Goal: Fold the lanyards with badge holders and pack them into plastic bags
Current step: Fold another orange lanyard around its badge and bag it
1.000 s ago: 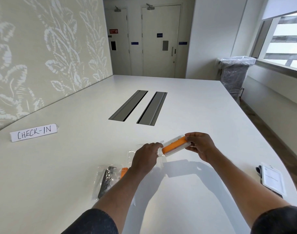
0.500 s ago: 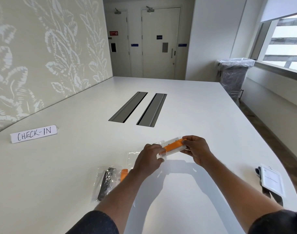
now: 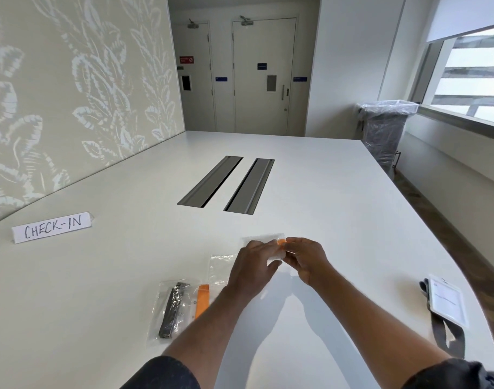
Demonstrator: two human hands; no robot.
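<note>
My left hand and my right hand meet over the white table, both closed on a clear plastic bag with a folded orange lanyard inside; only a sliver of orange shows between the fingers. To the left lie a clear bag holding a black lanyard and a bagged orange lanyard, partly hidden by my left forearm. An empty clear bag lies beside my left wrist. At the right table edge rests a badge holder on a grey lanyard.
A paper sign reading CHECK-IN stands at the left. Two grey cable slots are set in the table's middle. A bin wrapped in plastic stands by the window wall beyond the table's far right corner.
My hands have drawn closer together and slightly down toward the table. The orange lanyard packet, plainly visible before, is now mostly covered by my fingers.
</note>
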